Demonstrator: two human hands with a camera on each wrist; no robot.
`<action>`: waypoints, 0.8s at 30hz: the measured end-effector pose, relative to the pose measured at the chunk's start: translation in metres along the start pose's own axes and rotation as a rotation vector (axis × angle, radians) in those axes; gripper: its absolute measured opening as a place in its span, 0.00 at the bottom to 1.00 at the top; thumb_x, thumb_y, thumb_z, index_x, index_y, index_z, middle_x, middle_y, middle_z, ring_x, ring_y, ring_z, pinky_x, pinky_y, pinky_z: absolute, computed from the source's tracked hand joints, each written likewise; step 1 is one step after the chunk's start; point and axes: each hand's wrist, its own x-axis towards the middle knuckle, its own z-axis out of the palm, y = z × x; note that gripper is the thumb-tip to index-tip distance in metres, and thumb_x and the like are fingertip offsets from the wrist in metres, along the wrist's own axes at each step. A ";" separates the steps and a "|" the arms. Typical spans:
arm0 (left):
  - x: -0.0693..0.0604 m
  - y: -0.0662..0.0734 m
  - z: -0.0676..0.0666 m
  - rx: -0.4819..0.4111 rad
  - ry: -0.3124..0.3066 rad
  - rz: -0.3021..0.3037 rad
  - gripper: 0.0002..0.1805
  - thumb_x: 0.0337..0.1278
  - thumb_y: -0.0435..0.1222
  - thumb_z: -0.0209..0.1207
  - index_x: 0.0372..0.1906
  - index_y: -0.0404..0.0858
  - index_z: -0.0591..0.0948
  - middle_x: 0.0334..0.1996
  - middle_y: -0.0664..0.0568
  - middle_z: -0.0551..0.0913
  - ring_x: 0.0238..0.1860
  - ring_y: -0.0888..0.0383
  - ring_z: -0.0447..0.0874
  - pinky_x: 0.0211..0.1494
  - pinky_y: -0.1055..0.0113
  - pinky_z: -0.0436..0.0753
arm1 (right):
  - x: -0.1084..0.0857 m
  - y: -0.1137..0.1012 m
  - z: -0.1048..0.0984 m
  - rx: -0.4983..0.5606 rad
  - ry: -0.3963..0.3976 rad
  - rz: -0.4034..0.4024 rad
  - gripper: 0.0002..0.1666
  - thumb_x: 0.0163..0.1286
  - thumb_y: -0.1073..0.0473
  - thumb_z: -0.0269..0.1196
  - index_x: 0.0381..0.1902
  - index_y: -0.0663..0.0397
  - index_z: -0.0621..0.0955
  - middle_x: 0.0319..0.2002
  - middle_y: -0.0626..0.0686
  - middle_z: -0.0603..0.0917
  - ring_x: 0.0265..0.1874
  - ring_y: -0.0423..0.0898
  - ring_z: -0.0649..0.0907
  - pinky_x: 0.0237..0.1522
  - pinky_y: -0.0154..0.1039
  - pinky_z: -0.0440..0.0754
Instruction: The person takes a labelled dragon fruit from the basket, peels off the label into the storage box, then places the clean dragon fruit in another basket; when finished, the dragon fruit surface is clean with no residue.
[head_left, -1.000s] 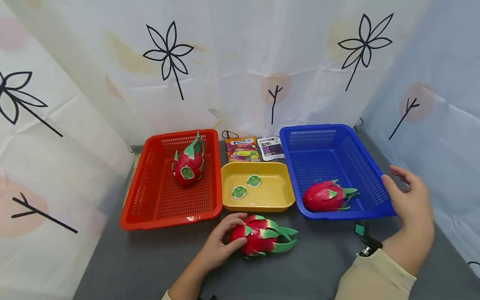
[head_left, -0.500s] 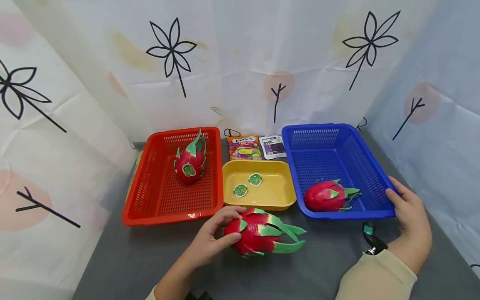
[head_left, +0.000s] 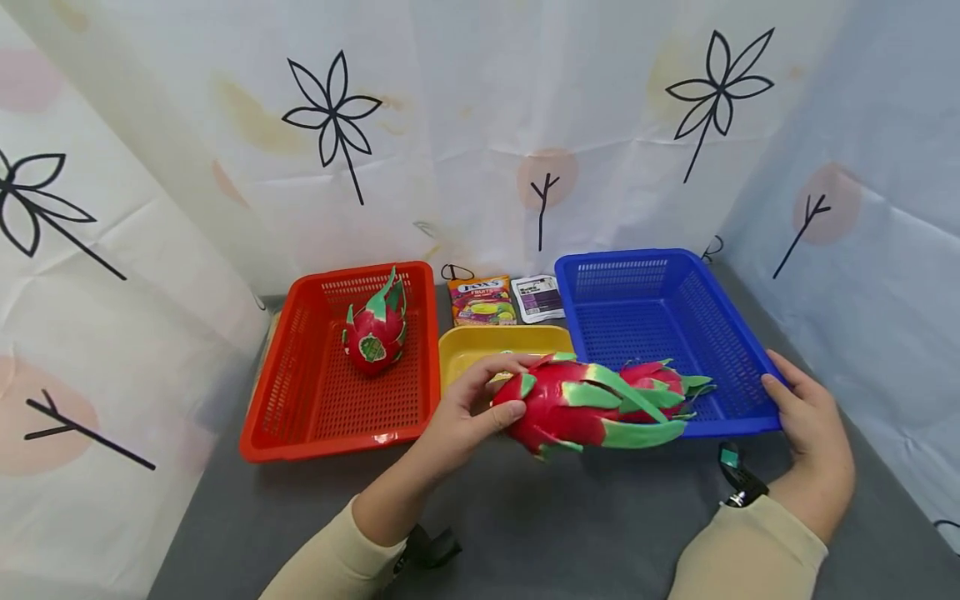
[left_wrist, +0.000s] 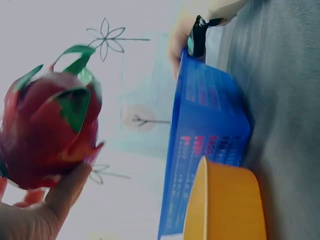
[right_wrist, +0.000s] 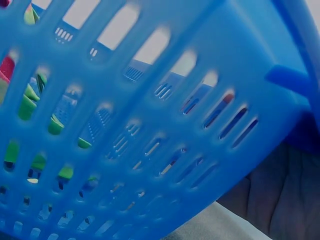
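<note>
In the head view my left hand grips the near end of a red dragon fruit with green leaf tips. It is held up off the table, its leaves over the front left of the blue basket and partly hiding another dragon fruit inside. The left wrist view shows the held fruit above my thumb. My right hand grips the blue basket's right rim; in the right wrist view the basket wall hides most of that hand. A third dragon fruit with a round sticker lies in the red basket.
A yellow tray stands between the baskets, partly covered by my left hand and the held fruit. Behind it lie an orange candy packet and a white and purple packet. Patterned white curtains enclose the grey table.
My left hand has lifted the dragon fruit from the table and carried it up and right towards the blue basket. My right hand has closed onto that basket's rim.
</note>
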 end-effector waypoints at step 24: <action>0.183 -0.074 0.041 0.296 0.299 -0.175 0.14 0.68 0.41 0.66 0.54 0.44 0.79 0.51 0.51 0.78 0.47 0.54 0.81 0.47 0.62 0.87 | 0.003 0.003 0.001 -0.116 0.006 -0.034 0.36 0.84 0.49 0.48 0.81 0.58 0.56 0.60 0.66 0.75 0.35 0.27 0.81 0.36 0.24 0.82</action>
